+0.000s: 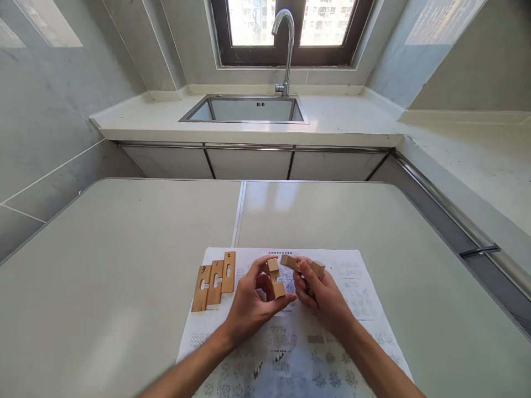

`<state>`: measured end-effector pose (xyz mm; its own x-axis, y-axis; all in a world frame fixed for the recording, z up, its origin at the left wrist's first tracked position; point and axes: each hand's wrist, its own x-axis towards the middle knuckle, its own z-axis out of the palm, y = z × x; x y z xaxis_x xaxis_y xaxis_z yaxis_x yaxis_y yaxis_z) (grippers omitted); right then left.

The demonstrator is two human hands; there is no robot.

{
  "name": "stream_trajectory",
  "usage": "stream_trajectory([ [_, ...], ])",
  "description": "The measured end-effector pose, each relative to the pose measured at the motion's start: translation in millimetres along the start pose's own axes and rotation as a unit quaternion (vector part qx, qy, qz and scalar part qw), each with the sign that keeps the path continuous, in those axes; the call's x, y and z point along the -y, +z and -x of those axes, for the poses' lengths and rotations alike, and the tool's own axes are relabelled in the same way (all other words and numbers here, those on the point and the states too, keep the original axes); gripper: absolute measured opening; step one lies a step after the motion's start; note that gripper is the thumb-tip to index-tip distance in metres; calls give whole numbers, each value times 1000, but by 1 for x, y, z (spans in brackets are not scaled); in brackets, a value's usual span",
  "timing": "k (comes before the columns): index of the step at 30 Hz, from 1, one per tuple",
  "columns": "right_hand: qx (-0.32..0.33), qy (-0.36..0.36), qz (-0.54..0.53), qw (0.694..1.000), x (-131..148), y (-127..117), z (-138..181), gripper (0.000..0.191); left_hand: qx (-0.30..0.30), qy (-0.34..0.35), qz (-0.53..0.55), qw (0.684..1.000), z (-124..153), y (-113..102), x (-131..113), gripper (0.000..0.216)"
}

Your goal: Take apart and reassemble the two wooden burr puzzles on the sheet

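My left hand is closed on a notched wooden puzzle piece, gripping it between thumb and fingers with its end faces toward me. In my right hand is another wooden puzzle piece, tilted, with one end pointing left; a second block end shows above the fingers, and I cannot tell whether it is the same piece. The two hands are close together, a small gap between the pieces. To the left lie three flat slotted wooden pieces marked 3, 1 and 2, side by side.
Under the hands lies a large printed sheet with small diagrams, on a pale table with a seam down its middle. Beyond its far edge are a counter, a sink, a faucet and a window.
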<state>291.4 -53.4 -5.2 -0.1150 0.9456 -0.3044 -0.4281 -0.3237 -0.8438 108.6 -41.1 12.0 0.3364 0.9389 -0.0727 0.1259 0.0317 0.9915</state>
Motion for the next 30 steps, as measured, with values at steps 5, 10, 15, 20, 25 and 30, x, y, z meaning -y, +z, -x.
stream_trajectory([
  [5,-22,-37,66,997,-1,4,4,53,-9,2,0,1000,-1,0,2,67],
  [10,-52,-120,157,979,-5,7,5,44,-15,8,-7,1000,0,0,3,67],
  [15,-84,-126,169,974,-5,8,6,48,-30,61,-81,994,1,-1,1,61],
  [20,-126,-107,172,971,2,8,6,51,-26,103,-170,980,0,0,3,63],
  [25,-121,-109,163,973,5,6,4,51,-6,140,-260,955,1,4,6,57],
  [30,-117,-106,154,975,7,6,4,52,0,161,-334,929,1,6,13,62],
])
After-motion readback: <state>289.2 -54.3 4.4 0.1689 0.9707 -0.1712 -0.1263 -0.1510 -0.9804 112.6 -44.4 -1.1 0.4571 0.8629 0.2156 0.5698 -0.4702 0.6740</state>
